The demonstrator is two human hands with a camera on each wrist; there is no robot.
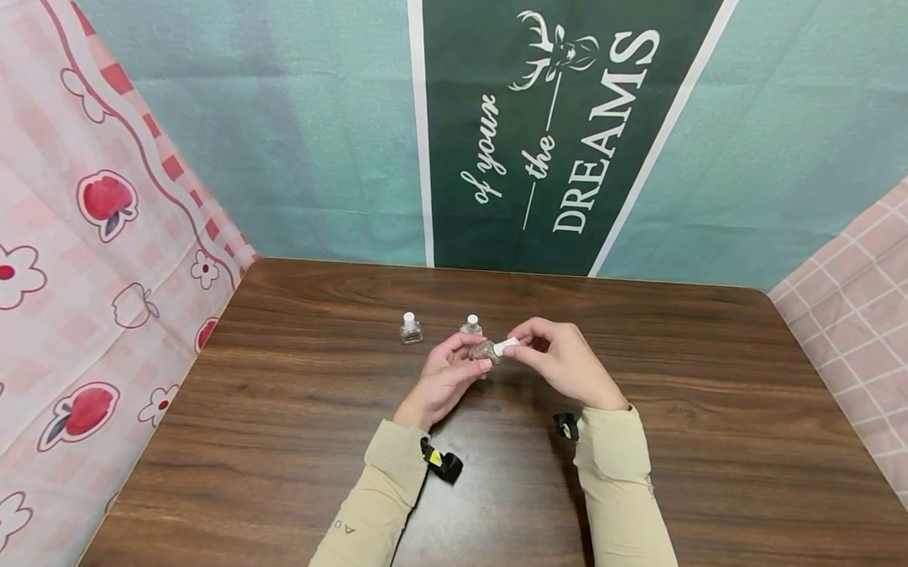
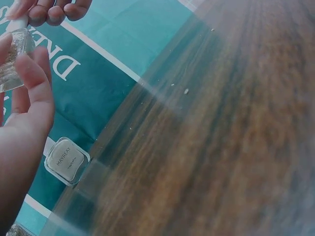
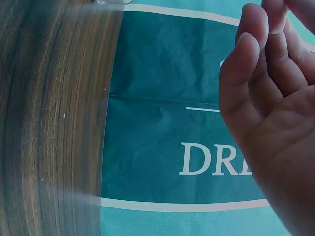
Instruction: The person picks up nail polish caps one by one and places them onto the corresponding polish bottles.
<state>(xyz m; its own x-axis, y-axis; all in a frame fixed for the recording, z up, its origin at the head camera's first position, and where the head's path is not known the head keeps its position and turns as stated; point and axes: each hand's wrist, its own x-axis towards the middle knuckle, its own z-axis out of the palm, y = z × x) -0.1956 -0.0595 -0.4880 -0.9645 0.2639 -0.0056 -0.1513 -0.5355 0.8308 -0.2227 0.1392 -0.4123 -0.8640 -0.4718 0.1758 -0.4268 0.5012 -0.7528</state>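
Observation:
A small glass nail polish bottle (image 1: 485, 352) with glittery contents is held tilted between the thumb and fingers of my left hand (image 1: 449, 379). Its white cap (image 1: 506, 346) points up and to the right, pinched by the thumb and fingertips of my right hand (image 1: 567, 367). In the left wrist view the cap (image 2: 18, 22) appears to be on or at the bottle's neck. The right wrist view shows the right hand (image 3: 275, 93) with curled fingers, but the bottle is hidden there.
Two more white-capped bottles stand on the wooden table (image 1: 307, 412): one at the left (image 1: 410, 332), the other (image 1: 471, 326) just behind my left hand. A bottle in the left wrist view bears a MAYREAY label (image 2: 68, 160). A green printed cloth (image 1: 504, 152) hangs behind the table.

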